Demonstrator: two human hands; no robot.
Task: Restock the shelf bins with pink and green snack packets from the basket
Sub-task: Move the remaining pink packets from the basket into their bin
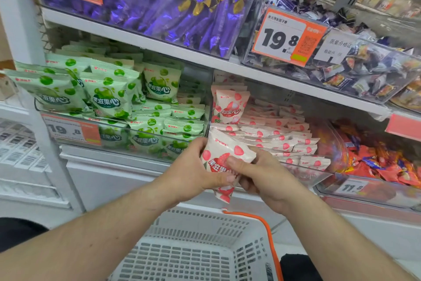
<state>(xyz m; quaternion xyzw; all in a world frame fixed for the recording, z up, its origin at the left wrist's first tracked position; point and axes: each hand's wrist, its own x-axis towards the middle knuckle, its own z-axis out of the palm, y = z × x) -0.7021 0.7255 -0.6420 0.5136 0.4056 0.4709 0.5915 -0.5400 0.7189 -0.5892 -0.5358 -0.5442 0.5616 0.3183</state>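
Note:
Both hands hold one pink snack packet (222,151) in front of the pink bin (307,173). My left hand (198,171) grips its left side with the thumb across the front. My right hand (257,171) pinches its right edge. Several pink packets (273,135) lie stacked in that clear bin, one standing upright (227,107) at the back left. The green bin (118,131) to the left is heaped with green packets (109,96). The white basket (193,255) with an orange handle (268,235) sits below my arms; no packets show inside it.
A shelf above carries a bin of purple wrapped sweets (177,7) and a bin of mixed dark sweets (341,69) with a 19.8 price tag (287,37). Red and orange sweets (376,160) fill the bin to the right. A white shelf post (29,76) stands at left.

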